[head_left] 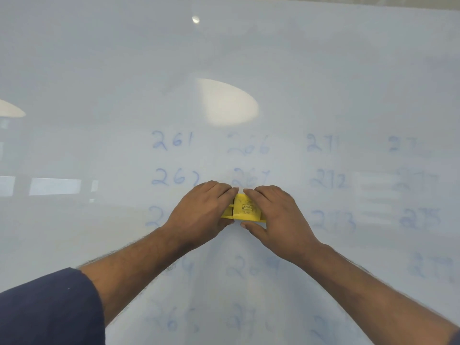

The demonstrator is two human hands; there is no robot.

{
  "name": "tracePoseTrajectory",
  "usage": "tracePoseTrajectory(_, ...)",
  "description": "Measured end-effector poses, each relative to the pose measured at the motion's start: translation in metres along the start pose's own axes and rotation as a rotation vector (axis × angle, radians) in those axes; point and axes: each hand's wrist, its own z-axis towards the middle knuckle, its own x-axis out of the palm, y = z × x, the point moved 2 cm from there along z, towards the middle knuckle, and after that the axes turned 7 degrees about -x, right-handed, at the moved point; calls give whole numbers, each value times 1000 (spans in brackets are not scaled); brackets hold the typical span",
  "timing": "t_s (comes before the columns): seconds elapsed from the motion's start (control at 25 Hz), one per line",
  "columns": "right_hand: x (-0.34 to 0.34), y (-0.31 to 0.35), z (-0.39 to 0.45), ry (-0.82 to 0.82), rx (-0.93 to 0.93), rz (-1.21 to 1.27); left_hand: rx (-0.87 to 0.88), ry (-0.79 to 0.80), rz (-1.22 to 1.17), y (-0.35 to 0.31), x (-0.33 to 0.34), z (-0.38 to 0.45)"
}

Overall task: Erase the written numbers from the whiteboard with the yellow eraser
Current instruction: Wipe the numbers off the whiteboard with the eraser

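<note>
Two hands, left hand (201, 210) and right hand (276, 215), hold the yellow eraser (245, 210) against the whiteboard (99, 95), fingers (224, 192) curled over its top edge, thumbs beneath, amid faint blue numbers (171, 140).

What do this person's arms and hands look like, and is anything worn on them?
Both hands, left hand and right hand, are bare: no gloves, rings or watch visible. The left arm has a dark navy sleeve pushed up the forearm; the right forearm shows bare.

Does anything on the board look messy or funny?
Yes. The blue numbers on the whiteboard look smeared and faint, only half rubbed out, around the yellow eraser both hands hold.
</note>
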Motion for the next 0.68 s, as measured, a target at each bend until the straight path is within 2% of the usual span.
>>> tracePoseTrajectory(0.32,14,19,70,-15,-140,-67,-27,-130,-2,79,-9,1)
tracePoseTrajectory(0.52,6,11,108,-73,-122,-103,-114,-211,15,153,-21,4)
tracePoseTrajectory(0.68,10,12,132,-84,-126,-108,-181,-193,48,205,-18,6)
